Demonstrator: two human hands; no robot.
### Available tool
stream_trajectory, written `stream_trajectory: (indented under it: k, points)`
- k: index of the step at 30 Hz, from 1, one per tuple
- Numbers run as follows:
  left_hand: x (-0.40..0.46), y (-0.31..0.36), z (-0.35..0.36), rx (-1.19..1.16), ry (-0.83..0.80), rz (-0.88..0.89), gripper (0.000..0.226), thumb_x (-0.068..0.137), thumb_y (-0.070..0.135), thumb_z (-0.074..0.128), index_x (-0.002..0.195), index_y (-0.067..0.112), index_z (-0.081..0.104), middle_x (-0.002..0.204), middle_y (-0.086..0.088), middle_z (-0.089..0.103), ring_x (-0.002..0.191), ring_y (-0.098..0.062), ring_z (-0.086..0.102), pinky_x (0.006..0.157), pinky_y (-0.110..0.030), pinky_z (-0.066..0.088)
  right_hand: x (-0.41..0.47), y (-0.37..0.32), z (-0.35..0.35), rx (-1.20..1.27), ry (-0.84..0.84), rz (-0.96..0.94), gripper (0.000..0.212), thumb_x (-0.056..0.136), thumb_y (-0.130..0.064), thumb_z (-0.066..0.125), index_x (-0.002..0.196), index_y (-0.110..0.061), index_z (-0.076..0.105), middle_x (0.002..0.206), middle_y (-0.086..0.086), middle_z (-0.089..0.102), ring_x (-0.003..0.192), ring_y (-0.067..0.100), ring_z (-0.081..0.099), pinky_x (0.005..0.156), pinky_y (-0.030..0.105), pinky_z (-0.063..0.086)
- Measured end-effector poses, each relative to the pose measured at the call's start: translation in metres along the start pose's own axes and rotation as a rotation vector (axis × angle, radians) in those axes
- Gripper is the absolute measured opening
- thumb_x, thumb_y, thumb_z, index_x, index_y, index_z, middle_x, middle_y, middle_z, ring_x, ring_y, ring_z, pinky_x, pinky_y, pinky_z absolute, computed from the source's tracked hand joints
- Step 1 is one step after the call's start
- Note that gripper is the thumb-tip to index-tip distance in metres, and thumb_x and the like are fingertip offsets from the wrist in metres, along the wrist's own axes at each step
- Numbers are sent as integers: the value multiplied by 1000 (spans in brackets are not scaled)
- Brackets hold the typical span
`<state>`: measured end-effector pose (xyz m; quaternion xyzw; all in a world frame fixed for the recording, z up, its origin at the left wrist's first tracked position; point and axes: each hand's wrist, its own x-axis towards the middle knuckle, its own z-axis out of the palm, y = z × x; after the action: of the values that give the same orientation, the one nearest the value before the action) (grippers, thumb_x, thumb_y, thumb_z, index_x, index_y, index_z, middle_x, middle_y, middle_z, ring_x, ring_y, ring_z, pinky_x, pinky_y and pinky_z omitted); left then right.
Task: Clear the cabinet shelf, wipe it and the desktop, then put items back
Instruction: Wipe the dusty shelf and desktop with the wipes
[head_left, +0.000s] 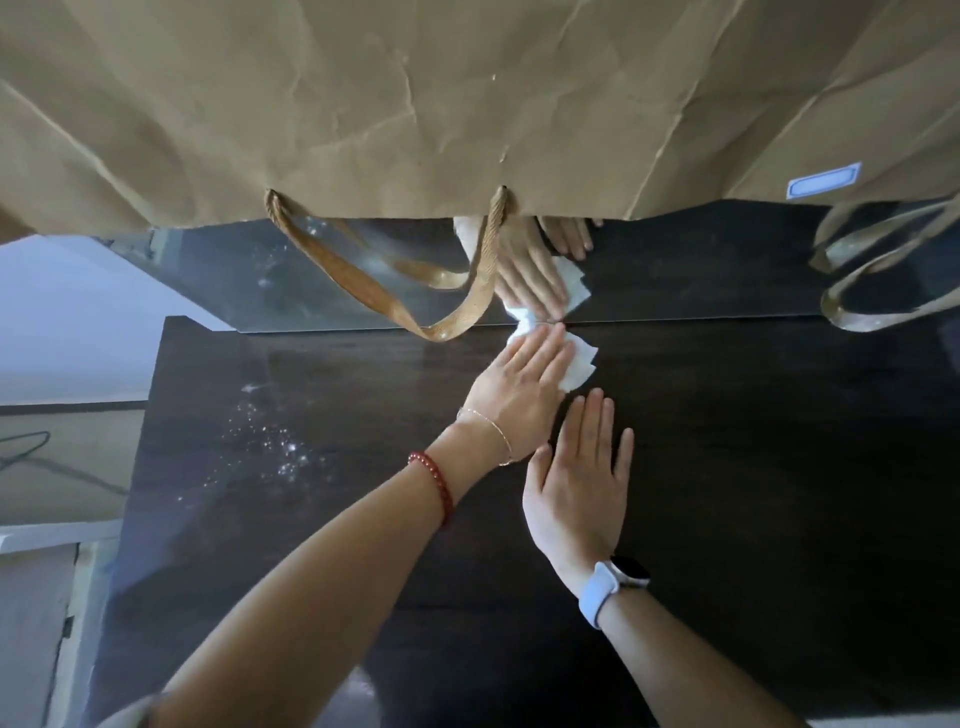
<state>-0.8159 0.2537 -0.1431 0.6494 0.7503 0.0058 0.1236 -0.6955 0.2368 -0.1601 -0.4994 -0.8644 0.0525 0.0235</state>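
Home, likely: dark wood desktop, mirrored back panel, paper bag.

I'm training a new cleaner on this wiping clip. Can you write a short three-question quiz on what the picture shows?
1. True or false: the left hand presses the white wipe flat on the dark desktop.
2. Which wrist wears the watch? A left, B right.
3. Fill in: the paper bag's handle hangs in front of the ____ at the back of the desktop.

Key: 1 true. 2 B; the right hand lies flat, holding nothing. 3 mirror.
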Motion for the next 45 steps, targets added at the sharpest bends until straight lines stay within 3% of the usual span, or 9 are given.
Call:
stream_trajectory:
  k: [5, 9, 16, 19, 22, 28, 35, 39, 45]
  points:
    - [-7, -31, -1, 116, -38, 135, 55, 96, 35, 13, 145, 11, 6, 155, -9, 5, 143, -20, 2, 114, -31, -6, 1, 5, 2, 11, -2, -10, 56, 89, -27, 27, 137, 0, 35, 147, 18, 32, 138, 27, 27, 112, 44, 14]
    - [-76, -88, 10, 104, 56, -160, 59, 94, 39, 17, 138, 3, 34, 143, -19, 39, 132, -33, 37, 111, -38, 18, 0, 6, 4, 36, 6, -2, 58, 89, -27, 28, 139, 1, 31, 149, 18, 28, 139, 27, 24, 112, 45, 13]
    - [-127, -119, 3, -25, 45, -744, 63, 95, 42, 18, 144, 4, 13, 153, -19, 10, 142, -30, 9, 116, -42, 10, 0, 3, 5, 18, 4, 5, 62, 88, -31, 26, 139, 4, 29, 149, 21, 27, 139, 30, 22, 112, 48, 11]
    - [-100, -80, 6, 51, 101, -515, 67, 89, 44, 20, 138, 0, 32, 145, -22, 33, 135, -36, 31, 110, -45, 25, 1, -11, 3, 36, -9, -2, 64, 86, -31, 25, 137, 7, 29, 147, 26, 27, 138, 34, 23, 112, 50, 13]
    - [-96, -63, 9, 54, 1, -298, 62, 92, 42, 15, 139, 4, 30, 146, -17, 32, 136, -32, 29, 111, -44, 24, -4, -40, 4, 30, -35, -90, 63, 86, -30, 26, 136, 8, 31, 146, 26, 29, 138, 34, 25, 111, 47, 11]
    - [-169, -169, 6, 35, 15, -469, 63, 91, 41, 18, 136, 0, 36, 143, -23, 36, 131, -37, 35, 106, -48, 30, -20, -98, 11, 32, -23, -123, 62, 86, -29, 26, 136, 8, 32, 146, 26, 29, 137, 35, 25, 112, 47, 12]
    - [-185, -223, -7, -125, 44, -767, 57, 98, 32, 19, 144, 3, 2, 154, -17, -3, 142, -30, -5, 117, -40, -1, -22, -114, 13, -23, -11, -50, 63, 87, -30, 22, 138, 7, 29, 147, 26, 27, 138, 35, 23, 112, 50, 16]
    - [-163, -182, -2, -76, 105, -574, 62, 93, 34, 16, 142, -2, 12, 151, -25, 11, 141, -36, 6, 116, -42, 4, -22, -117, 14, -25, -5, -36, 64, 87, -31, 21, 138, 7, 29, 147, 25, 27, 138, 35, 23, 112, 50, 18]
    - [-166, -176, 1, 9, 11, -278, 61, 97, 42, 17, 145, 10, -3, 155, -10, -4, 143, -22, -6, 115, -33, -6, -24, -117, 15, 1, 9, -39, 63, 88, -30, 22, 138, 7, 29, 148, 25, 26, 139, 34, 23, 112, 50, 17]
